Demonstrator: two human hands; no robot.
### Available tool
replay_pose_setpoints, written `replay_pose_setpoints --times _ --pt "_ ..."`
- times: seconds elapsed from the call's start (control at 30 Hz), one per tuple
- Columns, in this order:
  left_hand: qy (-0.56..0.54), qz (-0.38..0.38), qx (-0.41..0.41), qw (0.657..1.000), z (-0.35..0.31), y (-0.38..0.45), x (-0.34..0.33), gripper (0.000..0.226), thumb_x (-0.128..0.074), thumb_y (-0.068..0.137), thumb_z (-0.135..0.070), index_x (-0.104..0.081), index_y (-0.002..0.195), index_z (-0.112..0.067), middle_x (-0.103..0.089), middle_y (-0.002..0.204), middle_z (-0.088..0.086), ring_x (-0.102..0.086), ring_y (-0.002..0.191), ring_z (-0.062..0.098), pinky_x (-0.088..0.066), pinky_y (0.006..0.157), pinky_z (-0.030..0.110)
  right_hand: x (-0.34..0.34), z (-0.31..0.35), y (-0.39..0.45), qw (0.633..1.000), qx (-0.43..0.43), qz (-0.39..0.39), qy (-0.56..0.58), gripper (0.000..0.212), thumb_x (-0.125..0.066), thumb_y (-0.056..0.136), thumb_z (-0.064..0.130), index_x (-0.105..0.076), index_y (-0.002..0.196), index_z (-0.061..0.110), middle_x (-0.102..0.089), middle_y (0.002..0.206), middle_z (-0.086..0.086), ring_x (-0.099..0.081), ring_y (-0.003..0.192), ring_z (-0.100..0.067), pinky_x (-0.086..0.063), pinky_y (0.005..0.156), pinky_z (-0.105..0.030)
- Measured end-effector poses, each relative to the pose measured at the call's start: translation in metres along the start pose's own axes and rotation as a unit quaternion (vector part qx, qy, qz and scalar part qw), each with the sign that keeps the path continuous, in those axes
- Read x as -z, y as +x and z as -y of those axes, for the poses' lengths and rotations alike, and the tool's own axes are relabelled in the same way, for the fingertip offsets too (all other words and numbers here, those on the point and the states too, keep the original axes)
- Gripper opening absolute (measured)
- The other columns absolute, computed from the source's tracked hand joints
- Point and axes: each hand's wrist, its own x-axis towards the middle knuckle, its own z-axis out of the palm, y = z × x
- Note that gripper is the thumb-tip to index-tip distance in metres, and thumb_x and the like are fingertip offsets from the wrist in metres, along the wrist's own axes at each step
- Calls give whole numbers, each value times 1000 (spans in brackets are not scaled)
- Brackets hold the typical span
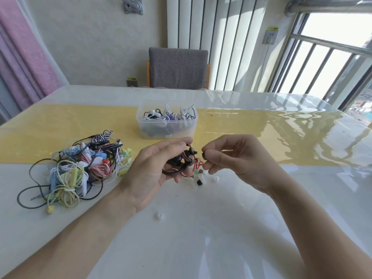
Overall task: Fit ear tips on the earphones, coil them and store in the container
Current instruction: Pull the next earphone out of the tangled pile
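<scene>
Your left hand point(155, 168) grips black-and-red earphones point(186, 160) at frame centre while your right hand point(227, 156) pinches an ear tip point(203, 155). Container point(167, 125) above is part-filled; the tangled pile point(80, 166) at left awaits.

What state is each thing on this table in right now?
Left hand: grips a black-and-red earphone.
Right hand: pinches a dark ear tip beside the earphone.
Container: lidless, holding coiled earphones.
Earphone pile: tangled, on the table.
Loose ear tips: scattered under the hands.
</scene>
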Motion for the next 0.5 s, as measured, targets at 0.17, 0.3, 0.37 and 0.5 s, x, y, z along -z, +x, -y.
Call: replay_pose_setpoints --times 0.17,0.3,0.37,0.5 --pt "11 13 -26 1000 1 -2 -3 42 -55 86 -26 -65 120 -3 -65 86 19 -59 73 27 -41 55 30 -11 -1 0 999 0 20 49 20 -59 89 15 -63 100 -2 -69 79 -13 -68 69 -24 -57 66 -30" --pt "6 10 -38 999 2 -2 -4 41 -55 86 -26 -65 119 -4 -64 88 19 -59 70 27 -41 55 31 -18 -4 1 995 -9 -9 95 22 -59 89 18 -62 91 -3 -69 75 -12 -67 65 -22 -56 63 -28" --pt "1 5 -39 999 2 -2 -5 40 -55 86 -26 -66 117 -3 -63 88 20 -59 69 27 -41 55 30 -19 -4 2 993 -20 -14 120 24 -60 87 21 -65 90 -3 -69 74 -13 -66 64 -22 -56 64 -28" --pt "-15 -7 -41 999 2 -2 -3 38 -56 86 -25 -68 113 -2 -63 88 20 -58 69 28 -40 54 30 -18 -1 1 988 -43 -1 151 21 -62 84 17 -68 93 -1 -70 76 -16 -66 66 -23 -57 67 -27"
